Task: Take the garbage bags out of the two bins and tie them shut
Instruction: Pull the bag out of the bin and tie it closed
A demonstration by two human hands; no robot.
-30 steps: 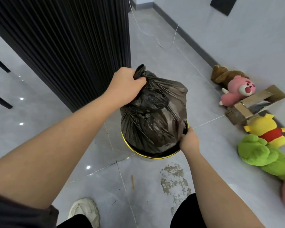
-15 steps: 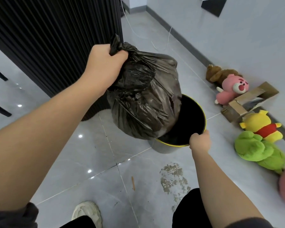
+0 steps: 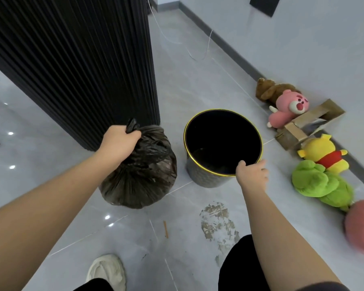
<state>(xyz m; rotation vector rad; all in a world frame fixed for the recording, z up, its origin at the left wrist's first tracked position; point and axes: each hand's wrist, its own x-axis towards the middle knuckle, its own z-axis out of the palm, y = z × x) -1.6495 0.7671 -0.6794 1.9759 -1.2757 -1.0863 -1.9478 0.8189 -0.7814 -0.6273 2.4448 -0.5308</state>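
Note:
A full black garbage bag (image 3: pixel 139 177) rests on the grey floor just left of the bin. My left hand (image 3: pixel 119 141) is closed around its gathered neck, whose twisted end sticks up past my fingers. The round black bin (image 3: pixel 208 177) with a gold rim stands upright with no bag in it, its inside dark. My right hand (image 3: pixel 252 175) grips the bin's near rim, thumb over the inside edge. Only this one bin is in view.
A tall black ribbed panel (image 3: pixel 82 59) rises behind the bag. Several plush toys (image 3: pixel 322 181) and a cardboard box (image 3: pixel 309 124) lie along the right wall. A dirty patch (image 3: pixel 216 223) and a small stick (image 3: pixel 166 228) mark the floor near my shoe (image 3: pixel 106 271).
My left hand lifted the bag clear of the bin, swung it left and lowered it to the floor. My right hand kept hold of the bin's rim.

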